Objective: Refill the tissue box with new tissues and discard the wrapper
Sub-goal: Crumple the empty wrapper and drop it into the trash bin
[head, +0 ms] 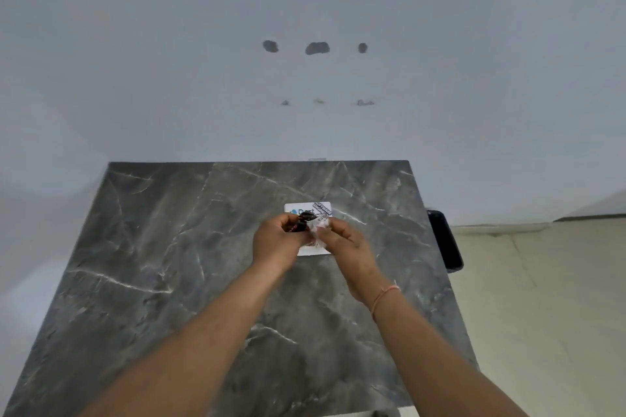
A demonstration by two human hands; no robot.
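Note:
A white tissue pack (306, 207) with blue print lies flat on the grey marble table (169, 247), mostly hidden under my hands. My left hand (276, 242) is closed on a crumpled dark and red piece of wrapper (298, 225). My right hand (342, 240) pinches the clear, printed end of the same wrapper (320, 223). Both hands meet just above the pack. No tissue box shows in the head view.
A black bin (445, 240) stands on the floor beside the table's right edge. A white wall with several dark marks rises behind the table. Pale floor tiles (542, 298) lie to the right.

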